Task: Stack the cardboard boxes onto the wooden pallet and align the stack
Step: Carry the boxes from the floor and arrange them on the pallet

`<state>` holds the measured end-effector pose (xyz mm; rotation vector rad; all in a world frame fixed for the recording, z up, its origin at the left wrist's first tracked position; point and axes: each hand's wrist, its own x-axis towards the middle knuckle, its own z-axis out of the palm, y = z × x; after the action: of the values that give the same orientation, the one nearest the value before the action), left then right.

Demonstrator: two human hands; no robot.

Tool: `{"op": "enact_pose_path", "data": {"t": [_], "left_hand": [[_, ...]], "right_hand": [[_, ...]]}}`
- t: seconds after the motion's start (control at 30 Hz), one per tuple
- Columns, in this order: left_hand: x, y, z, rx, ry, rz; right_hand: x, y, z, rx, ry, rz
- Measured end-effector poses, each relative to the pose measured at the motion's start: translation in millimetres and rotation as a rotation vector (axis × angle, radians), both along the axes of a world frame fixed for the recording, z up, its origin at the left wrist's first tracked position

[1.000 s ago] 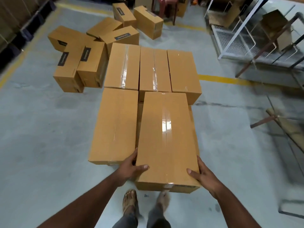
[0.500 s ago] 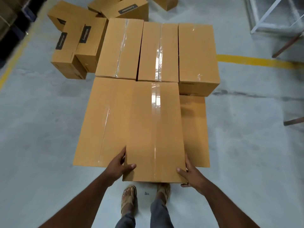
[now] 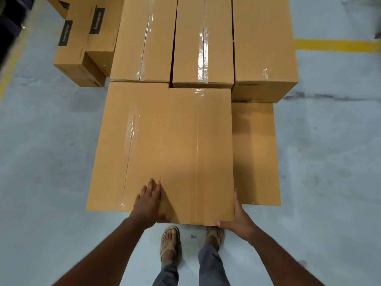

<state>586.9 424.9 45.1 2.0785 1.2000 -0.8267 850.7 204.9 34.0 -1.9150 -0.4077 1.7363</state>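
Overhead, from the head camera, a yellow floor line edges the grey concrete floor at far left, and two smaller cartons bearing dark printed labels sit on the floor just beside the stack's far-left corner. Next comes the near-left box, its top sealed with clear tape, lying flush against the held box, which sits level with it in the near row. A person's left hand rests at the seam between those two boxes, fingers extended along the held box's left edge and thumb pressed against its near face. Beyond, three taped boxes stand side by side in the back row: the back-left box, the back-middle box and the back-right box, the near row touching them. The right hand grips the held box's near-right corner, fingers lying up its right side and thumb curled under the near edge. To its right, a lower box lies one layer down, beside the held box. Two sandalled feet stand on the floor just under the box's near edge. A second yellow stripe crosses the floor at far right. No wooden pallet shows beneath the cartons.
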Motion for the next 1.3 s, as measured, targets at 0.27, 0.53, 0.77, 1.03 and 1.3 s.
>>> {"op": "enact_pose_path", "data": {"t": [0.27, 0.53, 0.77, 1.03, 1.3], "left_hand": [[3, -18, -2, 0.13, 0.02, -0.052], [-1, -19, -4, 0.124, -0.022, -0.03], [-2, -22, -9, 0.127, -0.037, -0.027], [-6, -24, -17, 0.135, -0.03, -0.038], [-1, -23, -13, 0.084, -0.011, -0.015]], "right_hand": [[-18, 0, -19, 0.105, -0.273, -0.019], [-42, -2, -13, 0.101, -0.484, -0.113], [-37, 5, -8, 0.029, -0.559, 0.095], [-46, 11, 0, 0.066, -0.681, 0.203], [-50, 21, 10, -0.077, -0.763, 0.383]]}}
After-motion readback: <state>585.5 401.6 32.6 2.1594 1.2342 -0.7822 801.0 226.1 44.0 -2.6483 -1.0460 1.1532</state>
